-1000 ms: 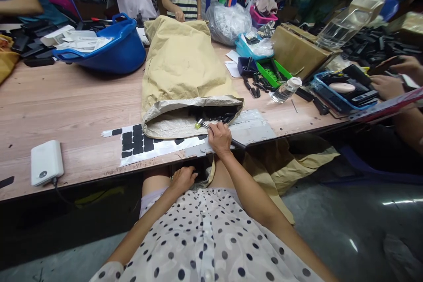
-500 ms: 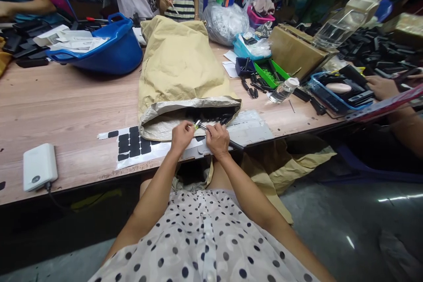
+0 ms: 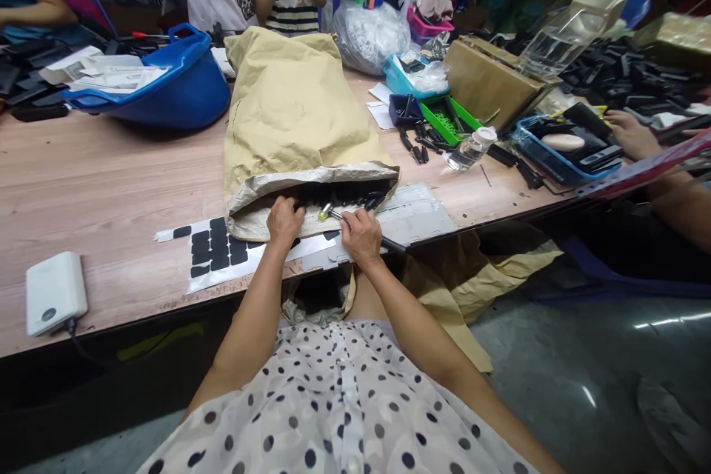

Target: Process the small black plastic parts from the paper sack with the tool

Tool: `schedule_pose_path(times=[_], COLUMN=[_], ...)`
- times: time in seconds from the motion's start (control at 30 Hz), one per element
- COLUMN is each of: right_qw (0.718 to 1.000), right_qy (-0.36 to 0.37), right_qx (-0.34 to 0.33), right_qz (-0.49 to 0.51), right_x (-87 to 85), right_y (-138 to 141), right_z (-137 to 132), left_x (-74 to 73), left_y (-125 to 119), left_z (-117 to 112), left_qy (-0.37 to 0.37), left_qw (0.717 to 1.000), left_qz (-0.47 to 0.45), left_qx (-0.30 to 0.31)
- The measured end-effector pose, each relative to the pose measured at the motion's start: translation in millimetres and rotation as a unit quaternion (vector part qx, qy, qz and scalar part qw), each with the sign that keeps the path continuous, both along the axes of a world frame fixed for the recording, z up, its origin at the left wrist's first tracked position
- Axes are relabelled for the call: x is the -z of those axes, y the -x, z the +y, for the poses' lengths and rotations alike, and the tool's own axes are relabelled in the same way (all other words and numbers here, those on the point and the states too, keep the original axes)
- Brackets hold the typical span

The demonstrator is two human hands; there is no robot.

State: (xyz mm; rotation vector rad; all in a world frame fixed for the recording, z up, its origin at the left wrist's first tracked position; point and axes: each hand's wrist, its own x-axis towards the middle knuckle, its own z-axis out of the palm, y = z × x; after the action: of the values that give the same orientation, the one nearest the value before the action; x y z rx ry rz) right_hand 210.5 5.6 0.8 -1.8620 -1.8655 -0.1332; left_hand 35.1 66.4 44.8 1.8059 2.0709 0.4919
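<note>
My right hand [image 3: 362, 237] is closed around a small hammer [image 3: 329, 212] with a yellow-and-metal head, held at the mouth of a big tan paper sack [image 3: 294, 118] that lies on the wooden table [image 3: 111, 185]. Fingers of my left hand [image 3: 284, 221] reach into the sack's open mouth among dark parts [image 3: 344, 196]; what they touch is hidden. A white sheet of black adhesive pads [image 3: 216, 252] lies just left of my left hand. A grey metal plate [image 3: 414, 211] sits under my right hand.
A white power bank [image 3: 54, 292] lies at the left table edge. A blue tub [image 3: 161, 81] stands at the back left. Green tray [image 3: 447, 118], water bottle [image 3: 471, 150] and blue tray [image 3: 561, 152] lie to the right, where another person's hand [image 3: 627, 135] works. People stand behind the sack.
My left hand rose from my lap to the table, touched the hammer head, then moved left into the sack's mouth. My right hand stayed on the hammer.
</note>
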Motion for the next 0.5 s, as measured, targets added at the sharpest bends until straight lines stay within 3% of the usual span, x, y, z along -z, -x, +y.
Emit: schedule_pose_path(times=[0.13,0.23,0.5], right_qw=[1.0,1.0,1.0], right_qy=[-0.002,-0.006,0.0], right_qx=[0.003,0.003,-0.002], right_qz=[-0.001,0.005,0.011], right_x=[0.8,1.7,3.6], right_y=[-1,-2,-4], right_z=[0,1,1], left_x=[11.8,19.1,20.7], left_y=[32,44,27], left_z=[-24,-35,-38], left_qy=[-0.014,-0.024,-0.063], left_qw=[0.997,0.994,0.994], left_qz=[-0.022,-0.048,-0.035], left_qx=[0.076,0.097,0.084])
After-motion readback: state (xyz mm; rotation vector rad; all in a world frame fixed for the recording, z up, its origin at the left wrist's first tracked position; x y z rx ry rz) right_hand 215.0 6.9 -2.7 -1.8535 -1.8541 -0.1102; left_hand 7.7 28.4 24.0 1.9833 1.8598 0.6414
